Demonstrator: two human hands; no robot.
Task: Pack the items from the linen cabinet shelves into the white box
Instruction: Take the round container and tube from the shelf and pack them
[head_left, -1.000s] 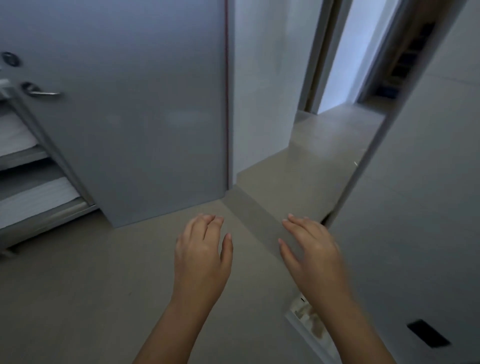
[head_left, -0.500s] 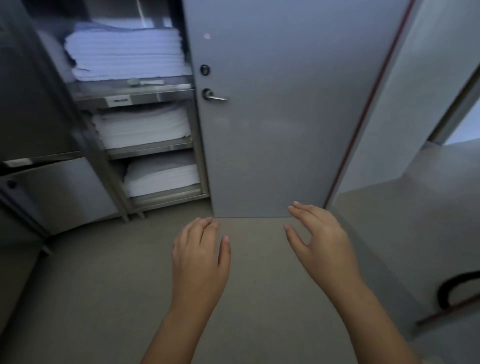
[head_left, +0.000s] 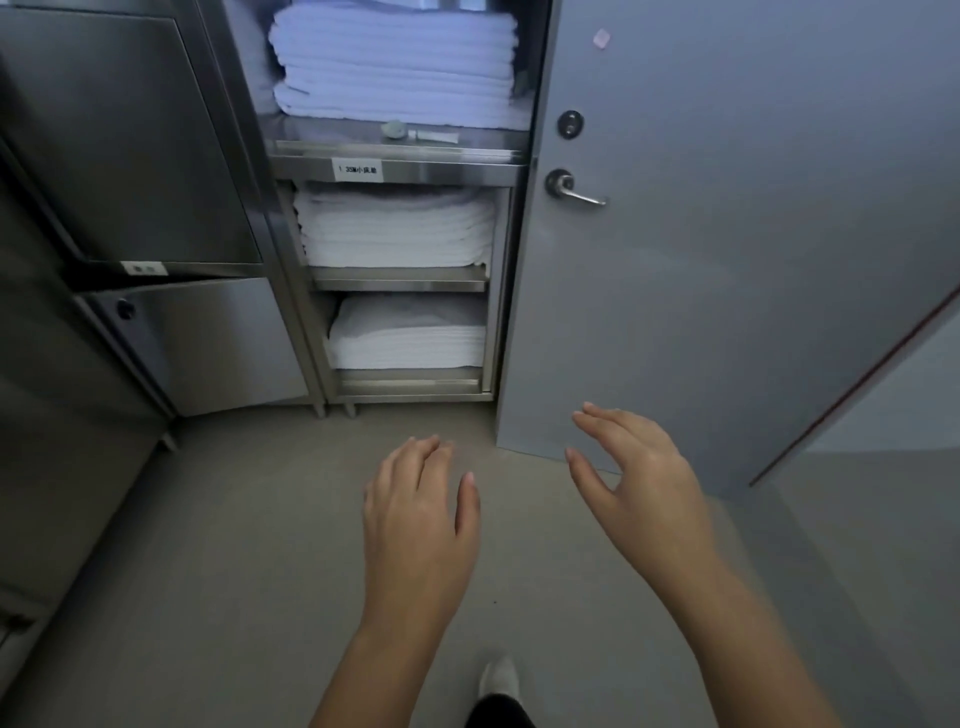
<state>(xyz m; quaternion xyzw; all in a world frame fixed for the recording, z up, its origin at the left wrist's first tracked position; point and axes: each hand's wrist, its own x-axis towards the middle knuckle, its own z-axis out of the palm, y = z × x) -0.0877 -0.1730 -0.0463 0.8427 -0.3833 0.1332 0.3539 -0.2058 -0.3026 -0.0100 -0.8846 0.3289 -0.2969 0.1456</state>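
Facing the linen cabinet (head_left: 441, 171) at 12 o'clock with left hand (head_left: 418, 519) and right hand (head_left: 639, 483) empty, fingers (head_left: 431, 457) loosely apart; next, probably reaching for a folded linen stack (head_left: 395, 228)

Both hands, left hand (head_left: 418, 525) and right hand (head_left: 641, 493), empty, fingers relaxed, before cabinet shelves (head_left: 400, 283) stacked with folded linens (head_left: 395, 228).

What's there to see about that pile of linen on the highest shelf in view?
The top pile is a neat stack of thick folded white cloth, tinted bluish, rounded folds facing out. It lies flat on a steel shelf, nearly filling its width; the picture's edge cuts off its top. A small grey object and a thin white tube lie just in front. The left hand and right hand are empty, nowhere near it.
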